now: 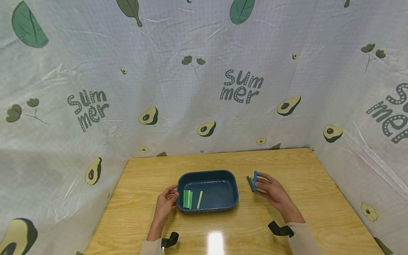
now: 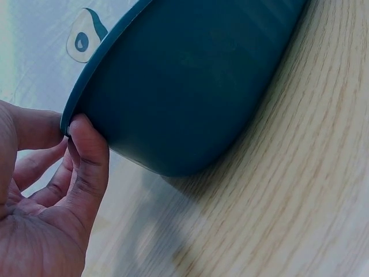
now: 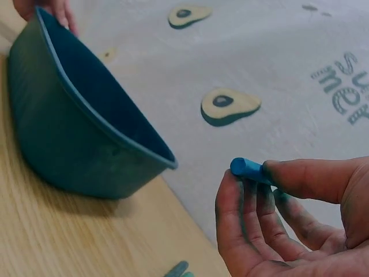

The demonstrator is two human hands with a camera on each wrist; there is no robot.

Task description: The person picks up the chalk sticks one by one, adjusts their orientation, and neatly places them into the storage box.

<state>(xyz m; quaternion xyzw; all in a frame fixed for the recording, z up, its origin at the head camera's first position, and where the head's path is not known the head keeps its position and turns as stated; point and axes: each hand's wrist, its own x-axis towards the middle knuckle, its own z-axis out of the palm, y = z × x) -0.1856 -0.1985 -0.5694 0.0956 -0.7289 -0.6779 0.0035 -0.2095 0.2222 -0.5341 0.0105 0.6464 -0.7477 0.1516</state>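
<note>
My left hand (image 1: pixel 166 201) pinches the left rim of a dark blue-green plastic basin (image 1: pixel 208 209) between thumb and fingers; the left wrist view shows the grip on the rim up close. Inside the basin, several green chalk sticks (image 1: pixel 186 199) lie side by side near the left wall, and one pale green chalk stick (image 1: pixel 199 199) leans apart from them. To the right of the basin, my right hand (image 1: pixel 271 191) holds a blue chalk stick (image 3: pixel 249 170) between thumb and fingertips, raised above the table. Coloured dust marks those fingers.
Dark and green chalk sticks (image 1: pixel 250 183) lie on the wooden table (image 1: pixel 153 166) just beside the right hand, partly hidden by it. A white avocado-print sheet (image 1: pixel 178 88) hangs behind the table and along both sides.
</note>
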